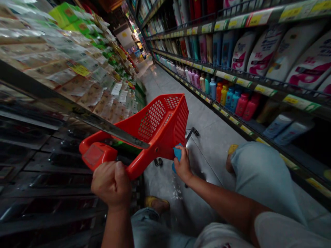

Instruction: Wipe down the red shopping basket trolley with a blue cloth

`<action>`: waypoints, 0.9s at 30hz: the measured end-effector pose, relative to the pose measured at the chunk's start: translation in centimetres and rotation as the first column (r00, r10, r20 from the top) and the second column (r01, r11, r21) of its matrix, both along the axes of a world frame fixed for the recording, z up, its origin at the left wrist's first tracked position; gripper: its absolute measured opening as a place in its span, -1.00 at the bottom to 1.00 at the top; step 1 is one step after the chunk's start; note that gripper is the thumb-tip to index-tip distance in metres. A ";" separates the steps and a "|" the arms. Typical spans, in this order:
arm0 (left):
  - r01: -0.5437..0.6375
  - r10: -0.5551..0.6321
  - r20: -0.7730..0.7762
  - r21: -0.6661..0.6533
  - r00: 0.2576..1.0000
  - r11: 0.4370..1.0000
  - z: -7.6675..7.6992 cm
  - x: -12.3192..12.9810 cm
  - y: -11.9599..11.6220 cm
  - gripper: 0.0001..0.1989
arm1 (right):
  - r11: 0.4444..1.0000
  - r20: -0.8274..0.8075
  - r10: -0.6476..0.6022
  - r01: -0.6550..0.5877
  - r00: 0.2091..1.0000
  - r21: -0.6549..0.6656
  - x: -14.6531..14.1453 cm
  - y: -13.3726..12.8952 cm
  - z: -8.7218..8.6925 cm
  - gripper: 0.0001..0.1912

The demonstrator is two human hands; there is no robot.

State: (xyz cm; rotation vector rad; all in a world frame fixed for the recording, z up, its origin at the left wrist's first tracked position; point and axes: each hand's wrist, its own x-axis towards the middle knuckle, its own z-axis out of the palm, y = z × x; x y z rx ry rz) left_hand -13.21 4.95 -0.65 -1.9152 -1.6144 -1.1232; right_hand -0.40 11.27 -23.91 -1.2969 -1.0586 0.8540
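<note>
A red plastic shopping cart (165, 137) with mesh-like side walls stands in the aisle before me, tilted in the view. My left hand (112, 182) is closed round its red handle (138, 164), near a boxy raised part at the handle's middle. Low at the cart's right side, my right hand (184, 165) grips a blue cloth (177, 153) and presses it against the red side. The cloth's far part is hidden behind the fingers. Black caster wheels (196, 132) show under the cart.
On the right, long shelves (232, 81) carry shampoo bottles (258, 51) and colourful small bottles (223, 94). Packaged goods (93, 86) are stacked on the left, with a dark slanting bar (77, 110) crossing in front. Grey tiled floor (165, 79) runs ahead between them.
</note>
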 end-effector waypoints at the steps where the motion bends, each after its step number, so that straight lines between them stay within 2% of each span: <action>1: 0.008 -0.007 -0.033 0.017 0.999 1.000 0.0 0.3 0.0 -0.58 | 1.000 -0.017 0.010 -0.010 1.000 0.016 0.2 -0.1 1.0 -0.49; 4: -0.010 0.014 -0.108 0.044 0.994 0.999 0.2 1.8 0.2 -0.58 | 0.996 -0.062 0.013 -0.008 0.998 0.090 1.3 -0.6 5.2 -0.51; 6: -0.054 0.059 -0.149 0.040 0.987 0.998 0.3 3.3 0.2 -0.58 | 0.970 -0.055 0.036 -0.022 0.998 0.240 2.3 -1.7 8.9 -0.47; 8: -0.093 0.098 -0.193 0.036 0.976 0.995 0.3 5.1 -0.1 -0.57 | 0.913 0.002 0.070 -0.065 0.998 0.402 3.4 -3.1 12.3 -0.42; 10: -0.128 0.129 -0.241 0.022 0.962 0.992 0.2 6.9 -0.6 -0.58 | 0.838 0.085 0.120 -0.147 0.989 0.525 4.9 -4.2 14.6 -0.39; 12: -0.115 0.111 -0.275 0.000 0.955 0.993 0.0 8.4 -1.6 -0.63 | 0.799 0.152 0.132 -0.196 0.980 0.569 6.7 -4.2 15.7 -0.41; 15: 0.023 -0.025 -0.309 -0.009 0.951 1.000 -0.4 8.9 -3.3 -0.78 | 0.827 0.197 0.139 -0.223 0.970 0.516 9.9 -3.0 16.8 -0.45; 17: 0.051 -0.036 -0.340 0.036 0.940 0.998 -0.9 8.0 -4.3 -0.70 | 0.823 0.245 0.188 -0.289 0.951 0.489 12.0 -2.8 18.0 -0.47; 18: 0.028 -0.007 -0.352 0.056 0.936 0.998 -1.1 7.4 -4.7 -0.65 | 0.800 0.289 0.225 -0.346 0.930 0.491 13.0 -3.2 18.8 -0.47; 20: -0.044 0.066 -0.357 0.070 0.932 0.997 -1.6 6.5 -5.3 -0.54 | 0.718 0.422 0.288 -0.485 0.860 0.499 14.7 -4.6 20.3 -0.47; 22: -0.092 0.106 -0.343 0.054 0.933 0.994 -2.2 6.4 -5.7 -0.48 | 0.653 0.548 0.295 -0.584 0.783 0.482 16.1 -6.1 21.6 -0.46; 23: -0.111 0.122 -0.334 0.050 0.935 0.993 -2.5 6.9 -5.9 -0.49 | 0.652 0.588 0.278 -0.599 0.759 0.464 16.6 -6.6 22.1 -0.47; 24: -0.134 0.144 -0.324 0.053 0.935 0.990 -2.8 7.7 -6.0 -0.50 | 0.678 0.618 0.248 -0.589 0.746 0.440 16.9 -7.0 22.5 -0.49; 27: -0.194 0.207 -0.293 0.073 0.933 0.978 -3.4 10.9 -6.4 -0.51 | 0.784 0.723 0.128 -0.516 0.679 0.346 16.9 -7.7 23.9 -0.58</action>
